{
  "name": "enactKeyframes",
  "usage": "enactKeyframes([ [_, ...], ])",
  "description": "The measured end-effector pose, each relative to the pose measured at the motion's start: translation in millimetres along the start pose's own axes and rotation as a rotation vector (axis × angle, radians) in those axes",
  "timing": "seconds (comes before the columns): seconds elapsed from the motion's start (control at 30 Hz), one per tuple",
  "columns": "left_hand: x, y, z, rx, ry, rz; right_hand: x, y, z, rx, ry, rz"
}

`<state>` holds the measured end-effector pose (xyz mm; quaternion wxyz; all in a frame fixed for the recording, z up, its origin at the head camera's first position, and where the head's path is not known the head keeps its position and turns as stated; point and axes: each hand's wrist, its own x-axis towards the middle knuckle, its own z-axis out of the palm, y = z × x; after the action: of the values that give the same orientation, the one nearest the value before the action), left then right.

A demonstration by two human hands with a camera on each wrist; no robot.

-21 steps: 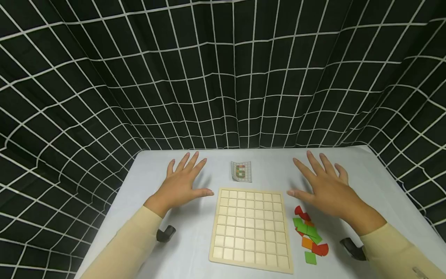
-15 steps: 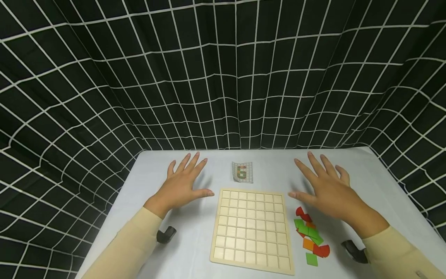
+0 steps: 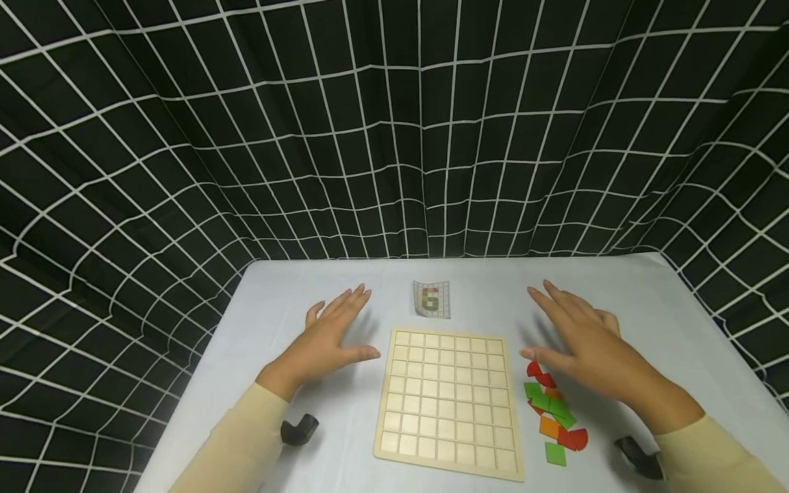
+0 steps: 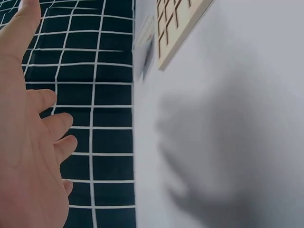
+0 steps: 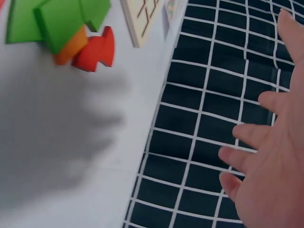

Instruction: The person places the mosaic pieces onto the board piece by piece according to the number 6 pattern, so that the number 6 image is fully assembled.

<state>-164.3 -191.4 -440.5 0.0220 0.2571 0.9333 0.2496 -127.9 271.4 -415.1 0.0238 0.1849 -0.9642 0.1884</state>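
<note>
A pale wooden board (image 3: 448, 400) with a grid of square cells lies mid-table, its cells bare. To its left my left hand (image 3: 323, 346) hovers over the white table with fingers extended, thumb towards the board, holding nothing. On the other side, my right hand (image 3: 585, 346) is held above the table, fingers straight and also without anything in them. Just below its thumb lies a loose pile of flat pieces: green tiles (image 3: 548, 404), an orange square (image 3: 550, 427) and red quarter-round pieces (image 3: 573, 439). In the right wrist view, some green pieces (image 5: 61, 23) overlap an orange one.
Behind the board lies a small paper card (image 3: 431, 299) printed with a coloured grid pattern. Dark camera mounts (image 3: 299, 430) show beneath both wrists. A black curtain (image 3: 394, 137) with white grid lines encloses the table (image 3: 493, 277) at the back and sides.
Both hands have tilted and their fingers have drawn closer together, with the fingertips a little lower. The view has shifted slightly. Board, card and pieces keep their places.
</note>
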Motion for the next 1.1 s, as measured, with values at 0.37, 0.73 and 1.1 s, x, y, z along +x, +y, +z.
enactKeyframes([
  [0.37, -13.6, 1.4, 45.6, -0.157, -0.004, 0.014, -17.0, 6.9, 14.7, 0.208, 0.071, -0.059],
  [0.73, -18.3, 4.9, 74.8, -0.28, -0.093, 0.004, -30.4, 8.7, 36.9, 0.321, 0.112, 0.001],
  [1.1, -24.2, 4.7, 82.2, -0.146, -0.152, 0.041, -46.0, 20.2, 61.0, 0.443, 0.134, 0.032],
])
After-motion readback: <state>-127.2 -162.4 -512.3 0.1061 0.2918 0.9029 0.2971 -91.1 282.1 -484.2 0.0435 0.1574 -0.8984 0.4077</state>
